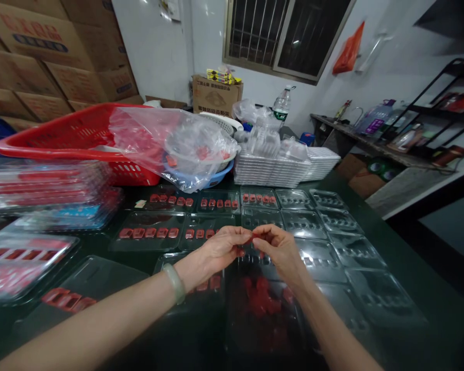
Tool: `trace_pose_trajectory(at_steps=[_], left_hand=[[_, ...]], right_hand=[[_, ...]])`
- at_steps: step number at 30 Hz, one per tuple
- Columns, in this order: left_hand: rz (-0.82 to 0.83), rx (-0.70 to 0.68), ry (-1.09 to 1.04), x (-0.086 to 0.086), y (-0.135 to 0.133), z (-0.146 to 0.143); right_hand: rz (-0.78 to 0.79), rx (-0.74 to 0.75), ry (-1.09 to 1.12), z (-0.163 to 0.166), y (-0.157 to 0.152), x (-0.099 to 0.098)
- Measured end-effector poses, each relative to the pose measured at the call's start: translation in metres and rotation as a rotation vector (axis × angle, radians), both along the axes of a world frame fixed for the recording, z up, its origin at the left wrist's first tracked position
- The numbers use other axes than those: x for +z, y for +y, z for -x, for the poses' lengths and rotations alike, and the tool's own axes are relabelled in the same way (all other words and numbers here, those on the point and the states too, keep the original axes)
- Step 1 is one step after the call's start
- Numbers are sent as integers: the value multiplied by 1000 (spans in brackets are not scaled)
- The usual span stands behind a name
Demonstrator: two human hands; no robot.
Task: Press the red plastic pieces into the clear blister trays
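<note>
My left hand (225, 248), below which a pale green bangle circles the wrist, meets my right hand (281, 252) over the middle of the table. Both sets of fingertips pinch a small red piece (253, 236), mostly hidden by the fingers. Beneath the hands lie clear plastic blister trays in rows. Trays on the left, such as this one (149, 220), carry red square-looking pieces in their slots; those on the right (303, 225) show bare slots. A blurred heap of loose red pieces (261, 299) lies on the near side, between my forearms.
A red plastic basket (58, 135) and a blue basin (216, 178) under a clear bag stand at the back. Stacked clear trays (270, 167) are right of them. Packed blister sheets (42, 185) pile up at left. Cardboard boxes (46, 46) rise behind.
</note>
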State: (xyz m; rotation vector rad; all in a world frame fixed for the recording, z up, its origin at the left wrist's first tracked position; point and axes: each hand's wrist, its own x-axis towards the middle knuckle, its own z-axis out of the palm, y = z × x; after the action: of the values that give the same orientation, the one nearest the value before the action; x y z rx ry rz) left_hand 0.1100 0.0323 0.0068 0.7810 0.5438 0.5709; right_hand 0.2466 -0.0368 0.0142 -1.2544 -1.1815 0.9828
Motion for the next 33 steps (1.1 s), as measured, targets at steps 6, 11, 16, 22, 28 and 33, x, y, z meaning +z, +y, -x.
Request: trace_pose_trajectory(at_steps=[6, 11, 16, 22, 28, 33], left_hand=[[-127, 53, 225, 10, -16, 5], [-178, 132, 433, 9, -17, 1], [-126, 58, 482, 4, 0, -14], [-42, -88, 450, -1, 34, -28], [-48, 16, 499, -2, 62, -28], [-121, 96, 542, 3, 69, -5]], right_hand=[[99, -2, 216, 13, -10, -15], [-104, -142, -237, 19, -11, -18], [-265, -63, -582, 5, -1, -13], [-268, 66, -624, -22, 26, -19], [-251, -23, -854, -37, 67, -35], [-166, 0, -1087, -41, 90, -45]])
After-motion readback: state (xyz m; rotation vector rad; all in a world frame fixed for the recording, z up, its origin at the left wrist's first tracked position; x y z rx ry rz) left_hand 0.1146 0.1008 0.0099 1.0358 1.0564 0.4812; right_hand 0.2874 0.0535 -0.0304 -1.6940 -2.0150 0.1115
